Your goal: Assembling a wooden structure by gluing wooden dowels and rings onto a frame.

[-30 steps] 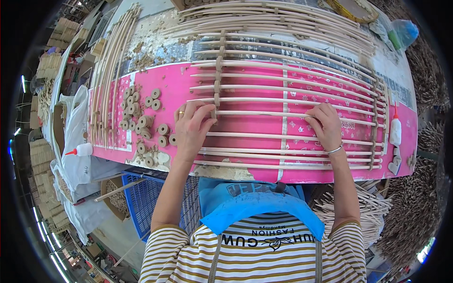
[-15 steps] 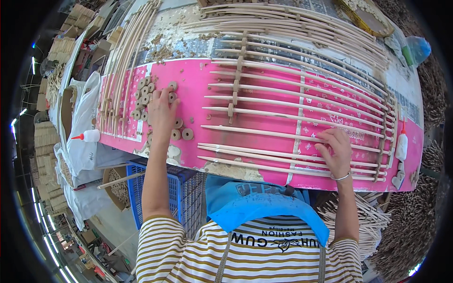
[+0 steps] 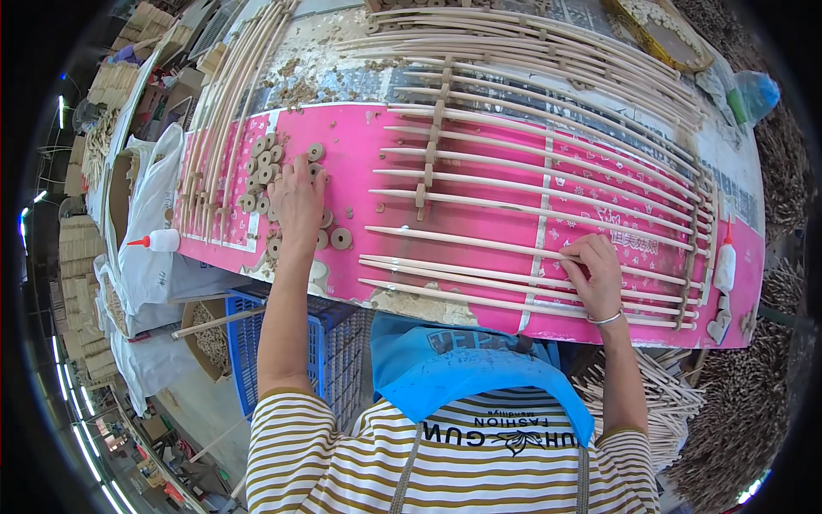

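My left hand [image 3: 297, 206] reaches palm down into a group of round wooden discs with centre holes [image 3: 265, 158] on the pink table left of the rods. Its thumb and fingertips close around one disc [image 3: 315, 170], partly hidden by the fingers. Farther right, my right hand [image 3: 595, 270] pinches a long, thin wooden rod [image 3: 471, 239] from above, around the middle of its length. That rod lies crosswise, apart from the row beyond it. Several loose rods [image 3: 445, 294] lie nearer me, partly under my right hand. Beyond, parallel rods pass through a short notched wooden crossbar [image 3: 431, 141].
A second rod assembly [image 3: 218, 128] stands at the left, with a glue bottle [image 3: 163, 241] beside it. Another glue bottle [image 3: 725, 265] lies at the right edge. A blue crate [image 3: 321, 343] is below the table. A round tray [image 3: 664, 34] sits at the far right.
My right hand has slid slightly left along the rod. My left hand has shifted a little among the discs, its thumb and fingers now at one on the right side of the group.
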Available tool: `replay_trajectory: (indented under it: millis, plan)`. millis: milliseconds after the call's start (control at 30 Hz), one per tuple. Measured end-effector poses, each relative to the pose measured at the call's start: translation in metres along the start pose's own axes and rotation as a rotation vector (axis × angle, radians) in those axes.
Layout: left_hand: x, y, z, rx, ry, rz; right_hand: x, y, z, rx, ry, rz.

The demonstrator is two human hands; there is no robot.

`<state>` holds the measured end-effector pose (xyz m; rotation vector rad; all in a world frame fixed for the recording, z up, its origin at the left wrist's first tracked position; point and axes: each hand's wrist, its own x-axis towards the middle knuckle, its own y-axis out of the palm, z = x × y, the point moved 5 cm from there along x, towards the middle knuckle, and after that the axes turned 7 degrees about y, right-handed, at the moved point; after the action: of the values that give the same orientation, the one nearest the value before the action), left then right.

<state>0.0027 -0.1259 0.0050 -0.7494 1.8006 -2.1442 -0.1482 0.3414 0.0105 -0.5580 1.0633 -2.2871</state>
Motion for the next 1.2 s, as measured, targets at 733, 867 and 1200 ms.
replay_trajectory:
  millis: [733,867,1200]
  plan:
    - [-0.055,-0.023,-0.048,-1.754,-0.4,0.379,0.006,-0.01,-0.002,0.157,0.055,-0.077]
    - [-0.057,-0.03,-0.062,-1.769,-0.401,0.372,0.007,-0.01,0.0,0.169,0.05,-0.09]
    - [-0.062,-0.044,-0.082,-1.617,-0.342,0.262,0.011,-0.017,0.01,0.058,-0.041,-0.099]
